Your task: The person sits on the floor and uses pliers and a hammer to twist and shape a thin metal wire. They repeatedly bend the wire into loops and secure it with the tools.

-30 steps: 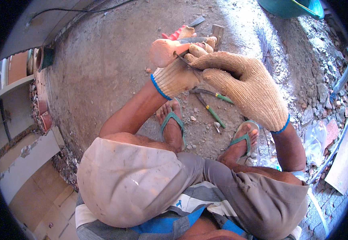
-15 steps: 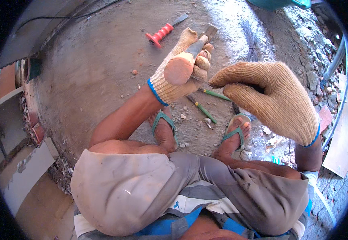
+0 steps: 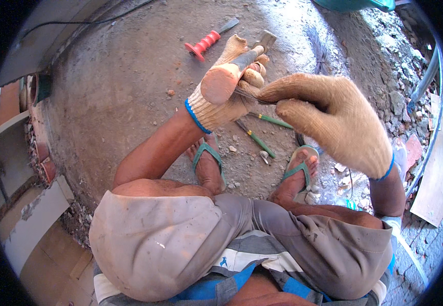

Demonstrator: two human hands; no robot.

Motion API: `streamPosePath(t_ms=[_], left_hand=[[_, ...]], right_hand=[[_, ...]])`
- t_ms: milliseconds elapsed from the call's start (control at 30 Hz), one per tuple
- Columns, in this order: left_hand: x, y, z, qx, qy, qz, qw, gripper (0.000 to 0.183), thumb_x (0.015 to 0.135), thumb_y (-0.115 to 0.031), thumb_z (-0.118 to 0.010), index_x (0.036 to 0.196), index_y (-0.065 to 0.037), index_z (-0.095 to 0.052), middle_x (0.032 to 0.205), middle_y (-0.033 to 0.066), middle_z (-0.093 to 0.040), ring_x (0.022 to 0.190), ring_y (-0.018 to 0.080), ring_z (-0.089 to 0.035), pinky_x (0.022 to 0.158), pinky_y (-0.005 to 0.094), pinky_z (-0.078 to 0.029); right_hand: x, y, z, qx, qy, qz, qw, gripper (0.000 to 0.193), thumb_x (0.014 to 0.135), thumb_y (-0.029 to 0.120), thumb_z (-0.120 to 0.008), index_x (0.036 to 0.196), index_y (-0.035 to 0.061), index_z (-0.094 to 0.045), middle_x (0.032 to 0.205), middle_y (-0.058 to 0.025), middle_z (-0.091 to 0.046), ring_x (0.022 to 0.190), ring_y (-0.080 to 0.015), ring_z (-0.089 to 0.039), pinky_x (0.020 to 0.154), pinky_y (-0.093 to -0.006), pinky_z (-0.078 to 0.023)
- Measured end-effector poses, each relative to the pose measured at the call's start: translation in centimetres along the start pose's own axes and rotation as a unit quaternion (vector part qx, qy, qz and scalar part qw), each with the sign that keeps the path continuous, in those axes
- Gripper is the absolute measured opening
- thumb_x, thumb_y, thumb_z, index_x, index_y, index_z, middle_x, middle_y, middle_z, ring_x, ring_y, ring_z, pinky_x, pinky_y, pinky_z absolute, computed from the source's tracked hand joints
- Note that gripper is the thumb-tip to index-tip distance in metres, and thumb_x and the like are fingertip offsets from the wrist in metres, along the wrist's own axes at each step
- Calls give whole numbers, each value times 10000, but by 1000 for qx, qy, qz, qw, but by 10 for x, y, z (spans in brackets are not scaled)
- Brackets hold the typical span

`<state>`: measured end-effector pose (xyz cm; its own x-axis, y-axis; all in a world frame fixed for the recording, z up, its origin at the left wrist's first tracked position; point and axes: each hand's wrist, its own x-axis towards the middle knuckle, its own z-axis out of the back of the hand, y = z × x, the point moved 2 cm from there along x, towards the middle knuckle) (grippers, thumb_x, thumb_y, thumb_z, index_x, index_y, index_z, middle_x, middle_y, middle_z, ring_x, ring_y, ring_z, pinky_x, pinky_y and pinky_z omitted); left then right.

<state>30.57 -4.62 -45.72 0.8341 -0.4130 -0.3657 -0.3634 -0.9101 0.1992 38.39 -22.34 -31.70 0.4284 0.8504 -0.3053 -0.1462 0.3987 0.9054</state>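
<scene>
My left hand, in a knitted cream glove with a blue cuff, is closed round a wooden-handled tool. The tool's broad round end faces up at me, and its flat metal end points away. Thin dark wires run out from beside this hand. Their ends meet the fingertips of my right hand, gloved in tan knit and closed in a pinch on them. On the ground beneath lies a green-handled tool, perhaps pliers, its jaws partly hidden by the gloves.
A chisel with a red grip lies on the dirt floor beyond my left hand. Farther right is a bundle of thin wire. Rubble, a blue hose and a board line the right side. My sandalled feet are just below.
My right hand has moved left, closer to my left hand, with its pinched fingertips along the wires. My left hand and the tool have shifted slightly left.
</scene>
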Motion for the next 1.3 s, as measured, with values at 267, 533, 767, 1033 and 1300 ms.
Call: streamPosePath(t_ms=[267, 533, 767, 1033, 1300], left_hand=[[-2, -25, 19, 328, -65, -144, 932, 353, 1095, -252, -541, 1303, 32, -567, 1075, 80, -674, 910, 159, -702, 779, 274, -620], [-21, -32, 1, 928, 35, -303, 211, 399, 1070, -212, -538, 1413, -10, -538, 1309, 95, -653, 1239, 181, -640, 1090, 307, -516], [-14, -18, -10, 935, -5, -306, 178, 369, 1082, -216, -537, 1395, -21, -552, 1328, 109, -657, 1241, 195, -646, 1092, 322, -519], [0, -13, -4, 903, -14, -310, 296, 367, 1089, -215, -529, 1400, -22, -545, 1346, 115, -649, 1252, 199, -642, 1097, 330, -526], [-2, -13, -3, 900, -7, -296, 320, 364, 1095, -214, -520, 1404, -22, -539, 1364, 121, -642, 1262, 204, -638, 1103, 339, -533]], right_hand=[[8, -2, -15, -78, -92, 105, 987, 349, 964, 124, -691, 1304, 70, -747, 1010, -186, -769, 855, -181, -758, 787, -343, -593], [21, 8, -19, -268, -168, 214, 924, 371, 942, 179, -702, 1310, 179, -746, 923, -159, -736, 806, -344, -750, 717, -418, -589], [14, 17, -18, -360, -200, 207, 888, 370, 925, 158, -720, 1292, 188, -760, 956, -137, -739, 811, -324, -745, 721, -406, -589], [10, 9, 3, -165, -139, 130, 968, 314, 966, 130, -704, 1265, 72, -778, 1185, -160, -779, 957, -268, -780, 855, -361, -596], [23, -9, 6, 102, -19, 8, 995, 402, 1038, 288, -693, 1372, 67, -723, 980, 4, -737, 732, -56, -569, 626, -251, -459]])
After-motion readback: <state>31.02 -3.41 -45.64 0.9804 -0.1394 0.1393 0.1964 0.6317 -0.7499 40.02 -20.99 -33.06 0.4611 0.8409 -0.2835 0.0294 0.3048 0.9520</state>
